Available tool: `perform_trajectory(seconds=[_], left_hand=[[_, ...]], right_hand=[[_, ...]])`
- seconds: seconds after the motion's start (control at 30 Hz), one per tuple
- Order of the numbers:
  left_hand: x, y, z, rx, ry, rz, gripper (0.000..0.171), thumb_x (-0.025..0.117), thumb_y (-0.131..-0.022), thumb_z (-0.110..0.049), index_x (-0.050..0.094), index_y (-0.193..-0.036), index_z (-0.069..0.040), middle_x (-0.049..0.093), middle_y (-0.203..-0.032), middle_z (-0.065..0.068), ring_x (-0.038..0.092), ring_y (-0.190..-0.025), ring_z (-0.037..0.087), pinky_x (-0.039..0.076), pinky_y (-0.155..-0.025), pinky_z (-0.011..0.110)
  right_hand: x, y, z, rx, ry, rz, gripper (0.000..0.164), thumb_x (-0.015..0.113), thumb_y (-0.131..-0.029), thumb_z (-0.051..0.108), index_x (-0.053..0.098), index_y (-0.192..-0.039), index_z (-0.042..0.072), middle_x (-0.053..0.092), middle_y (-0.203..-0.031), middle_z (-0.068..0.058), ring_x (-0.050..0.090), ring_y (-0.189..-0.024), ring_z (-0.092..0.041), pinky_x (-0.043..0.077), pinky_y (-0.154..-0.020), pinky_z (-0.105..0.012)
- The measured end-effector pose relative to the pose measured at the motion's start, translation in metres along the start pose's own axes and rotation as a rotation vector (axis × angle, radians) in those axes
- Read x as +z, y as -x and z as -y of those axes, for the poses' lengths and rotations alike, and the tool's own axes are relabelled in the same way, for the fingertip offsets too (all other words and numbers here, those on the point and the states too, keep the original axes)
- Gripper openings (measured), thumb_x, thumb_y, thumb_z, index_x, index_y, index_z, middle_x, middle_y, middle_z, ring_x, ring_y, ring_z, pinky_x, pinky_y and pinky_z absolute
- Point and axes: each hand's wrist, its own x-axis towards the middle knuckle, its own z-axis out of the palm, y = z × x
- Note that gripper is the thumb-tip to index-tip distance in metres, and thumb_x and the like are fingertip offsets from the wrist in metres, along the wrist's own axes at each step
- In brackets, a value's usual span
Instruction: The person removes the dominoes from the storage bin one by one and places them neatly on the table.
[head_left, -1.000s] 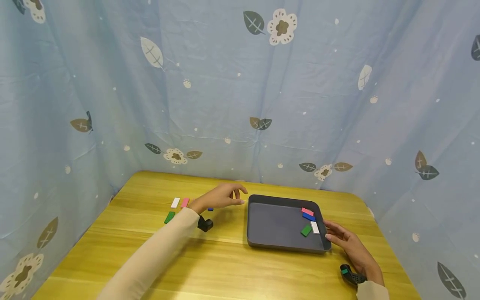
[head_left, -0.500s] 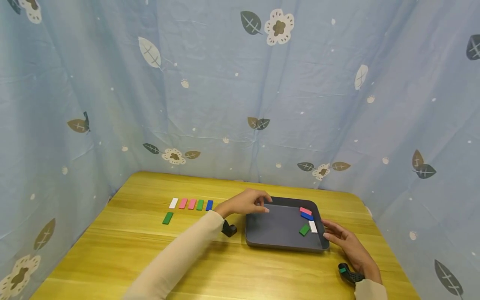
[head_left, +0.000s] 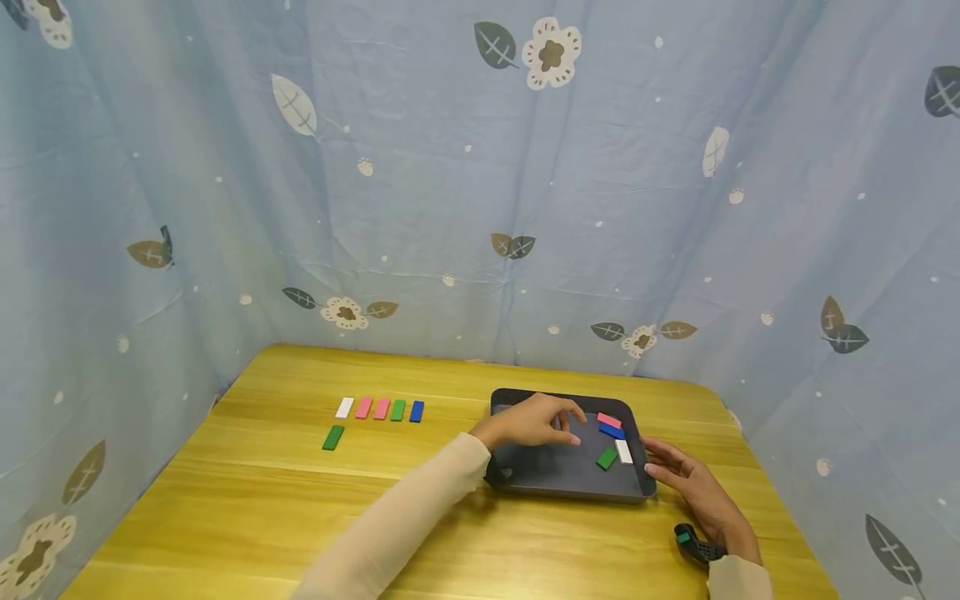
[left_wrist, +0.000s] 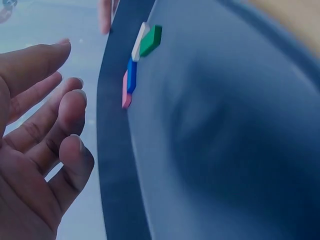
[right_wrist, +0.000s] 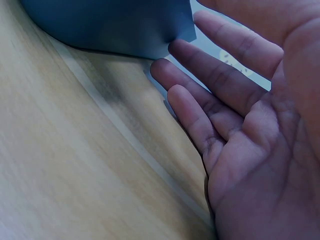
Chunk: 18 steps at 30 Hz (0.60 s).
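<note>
One pink block, blue block, white block and green block in dark tray, near its right edge. Left hand above tray, fingers loosely bent, grasping nothing. Right hand at tray's right wall, fingers relaxed, touching it outside. Six more blocks on desk, toward far left corner, five in row.

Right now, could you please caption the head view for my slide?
Left hand over a dark tray with four small blocks, right hand at its edge.
</note>
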Motion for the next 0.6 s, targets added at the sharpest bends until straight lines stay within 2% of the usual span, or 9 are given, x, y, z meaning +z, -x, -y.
perform_trajectory(seconds=[0.17,0.37,0.6], left_hand=[[0.017,-0.015,-0.002,0.020,-0.018,0.015,0.034,0.071,-0.100,-0.029,0.066,-0.131,-0.016,0.066,-0.092,-0.009,0.061,-0.080,0.001,0.050,-0.074,0.017],[0.035,-0.031,-0.005,0.010,-0.005,0.026,0.037,0.073,-0.098,-0.024,0.066,-0.132,-0.010,0.065,-0.095,-0.010,0.060,-0.082,0.000,0.050,-0.071,0.016],[0.051,-0.040,-0.006,-0.005,-0.060,0.037,0.037,0.077,-0.096,-0.021,0.068,-0.130,-0.010,0.065,-0.091,-0.009,0.059,-0.081,-0.001,0.048,-0.075,0.015]], right_hand=[[-0.001,-0.001,-0.001,-0.004,-0.012,-0.001,0.065,0.070,-0.100,0.035,0.044,-0.157,0.019,0.040,-0.160,-0.011,0.048,-0.137,-0.024,0.034,-0.114,-0.058],[-0.001,-0.001,-0.002,-0.022,-0.007,0.001,0.063,0.069,-0.101,0.034,0.045,-0.157,0.019,0.041,-0.159,-0.010,0.053,-0.129,-0.014,0.036,-0.113,-0.056],[-0.003,0.000,-0.002,-0.044,-0.006,0.024,0.059,0.065,-0.104,0.031,0.044,-0.157,0.019,0.040,-0.159,-0.010,0.054,-0.125,-0.006,0.044,-0.103,-0.031]])
